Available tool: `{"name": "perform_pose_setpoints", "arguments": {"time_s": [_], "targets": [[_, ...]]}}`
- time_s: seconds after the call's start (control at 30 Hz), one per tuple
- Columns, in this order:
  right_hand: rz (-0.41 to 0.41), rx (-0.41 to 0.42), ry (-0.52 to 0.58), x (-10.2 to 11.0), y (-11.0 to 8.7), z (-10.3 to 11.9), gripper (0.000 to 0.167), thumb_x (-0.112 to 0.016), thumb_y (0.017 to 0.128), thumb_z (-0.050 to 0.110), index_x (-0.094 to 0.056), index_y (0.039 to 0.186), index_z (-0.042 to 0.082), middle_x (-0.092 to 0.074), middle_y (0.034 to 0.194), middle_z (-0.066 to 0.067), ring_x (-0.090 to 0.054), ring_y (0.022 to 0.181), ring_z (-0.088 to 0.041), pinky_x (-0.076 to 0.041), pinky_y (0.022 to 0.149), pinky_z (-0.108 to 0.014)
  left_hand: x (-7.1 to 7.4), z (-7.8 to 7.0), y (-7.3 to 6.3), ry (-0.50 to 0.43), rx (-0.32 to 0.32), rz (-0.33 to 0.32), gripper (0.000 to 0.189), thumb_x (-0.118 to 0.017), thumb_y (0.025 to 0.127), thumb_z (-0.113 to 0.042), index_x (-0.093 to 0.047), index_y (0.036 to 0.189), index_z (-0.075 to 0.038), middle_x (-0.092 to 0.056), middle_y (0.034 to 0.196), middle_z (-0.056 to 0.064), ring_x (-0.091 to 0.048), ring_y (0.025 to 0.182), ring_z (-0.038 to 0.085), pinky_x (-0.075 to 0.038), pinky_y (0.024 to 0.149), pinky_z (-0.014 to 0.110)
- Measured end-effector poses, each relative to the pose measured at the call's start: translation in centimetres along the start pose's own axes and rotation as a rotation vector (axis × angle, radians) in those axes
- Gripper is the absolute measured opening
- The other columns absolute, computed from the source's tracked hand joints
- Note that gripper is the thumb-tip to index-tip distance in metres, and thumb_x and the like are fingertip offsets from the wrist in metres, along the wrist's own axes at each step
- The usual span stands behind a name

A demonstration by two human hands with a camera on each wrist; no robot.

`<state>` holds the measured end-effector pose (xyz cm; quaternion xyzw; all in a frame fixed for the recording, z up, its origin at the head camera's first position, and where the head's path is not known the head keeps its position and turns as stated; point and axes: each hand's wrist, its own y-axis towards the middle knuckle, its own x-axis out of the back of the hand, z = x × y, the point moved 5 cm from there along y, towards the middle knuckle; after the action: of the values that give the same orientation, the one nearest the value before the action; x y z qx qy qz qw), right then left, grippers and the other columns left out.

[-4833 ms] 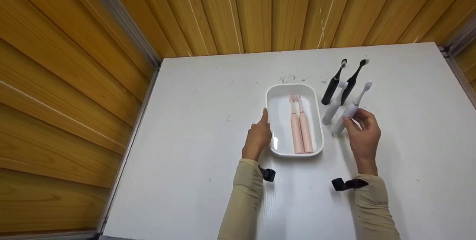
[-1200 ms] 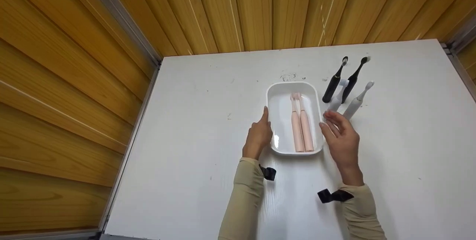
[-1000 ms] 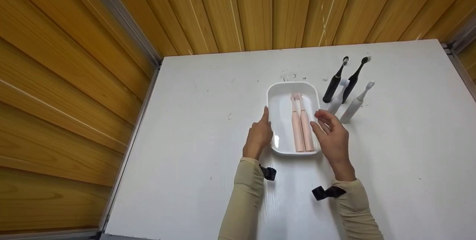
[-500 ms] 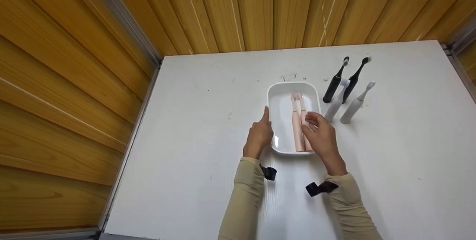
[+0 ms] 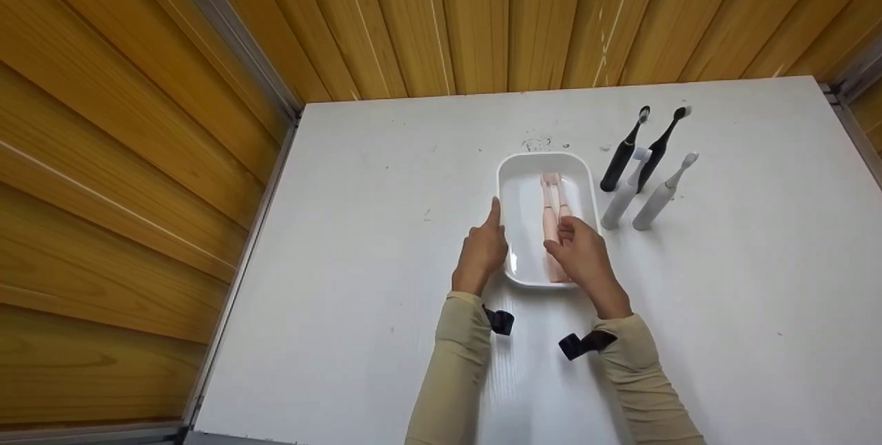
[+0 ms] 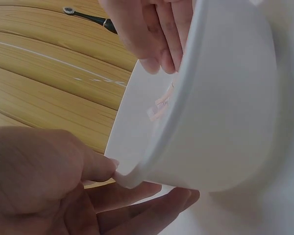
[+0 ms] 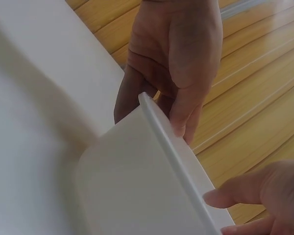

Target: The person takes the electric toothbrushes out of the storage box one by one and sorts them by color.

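Note:
A white tray (image 5: 505, 238) has my left hand (image 5: 484, 251) at its left side, thumb inside the rim and fingers outside, as the left wrist view shows. Two pink electric toothbrushes (image 5: 550, 219) lie side by side in it, heads away from me. Over their handles reaches my right hand (image 5: 584, 252), thumb and fingers parted with pink showing between. Its fingertips (image 6: 149, 66) look slightly above the handles in the left wrist view. Rim and hand hide parts of the toothbrushes, so contact is unclear.
Right of the tray, two white electric toothbrushes (image 5: 654, 205) and two black ones (image 5: 618, 164) stand upright on the white table (image 5: 358, 259). Wood-look panels (image 5: 468, 18) rise behind the table and along its left.
My right hand has released a white toothbrush, leaving it standing with the others, and has moved left over the tray to the pink toothbrushes. My left hand has stayed at the rim.

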<state>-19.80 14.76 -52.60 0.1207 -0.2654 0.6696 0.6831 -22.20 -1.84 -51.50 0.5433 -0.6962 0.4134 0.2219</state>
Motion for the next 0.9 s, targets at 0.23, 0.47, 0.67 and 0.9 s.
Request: {"name": "perform_pose_setpoints", "arguments": {"time_s": [0.23, 0.47, 0.67, 0.9], "targets": [[0.014, -0.008, -0.011, -0.4, 0.4, 0.0, 0.057, -0.062, 0.087, 0.012, -0.042, 0.133, -0.014, -0.054, 0.129, -0.031, -0.053, 0.121, -0.039, -0.04, 0.103, -0.045, 0.1, 0.0, 0.0, 0.005, 0.0, 0.004, 0.054, -0.037, 0.104, -0.025, -0.018, 0.154, -0.028, -0.067, 0.114, 0.019, -0.061, 0.072, 0.021, -0.049, 0.068, 0.034], [0.027, 0.001, -0.038, -0.8, 0.8, 0.2, 0.055, -0.062, 0.087, 0.014, -0.046, 0.132, -0.012, -0.057, 0.127, -0.028, -0.055, 0.119, -0.038, -0.041, 0.102, -0.044, 0.0, 0.1, 0.0, -0.011, 0.0, 0.004, 0.054, -0.037, 0.104, -0.026, -0.018, 0.154, -0.029, -0.068, 0.109, 0.017, -0.06, 0.066, 0.018, -0.05, 0.068, 0.034], [0.068, -0.021, -0.051, -1.4, 1.4, 0.1, 0.056, -0.062, 0.087, 0.017, -0.046, 0.133, -0.011, -0.056, 0.13, -0.027, -0.054, 0.121, -0.037, -0.04, 0.103, -0.044, 0.1, 0.1, 0.0, 0.016, -0.018, -0.007, 0.053, -0.037, 0.104, -0.026, -0.019, 0.154, -0.027, -0.068, 0.112, 0.017, -0.062, 0.072, 0.02, -0.051, 0.071, 0.036], [0.122, -0.021, 0.021, -2.6, 2.0, 0.0, 0.054, -0.063, 0.088, 0.013, -0.046, 0.131, -0.015, -0.056, 0.127, -0.03, -0.055, 0.119, -0.04, -0.042, 0.101, -0.044, 0.2, 0.1, 0.0, 0.014, -0.026, -0.022, 0.053, -0.038, 0.104, -0.024, -0.021, 0.154, -0.027, -0.067, 0.116, 0.018, -0.066, 0.084, 0.026, -0.05, 0.075, 0.039]]}}
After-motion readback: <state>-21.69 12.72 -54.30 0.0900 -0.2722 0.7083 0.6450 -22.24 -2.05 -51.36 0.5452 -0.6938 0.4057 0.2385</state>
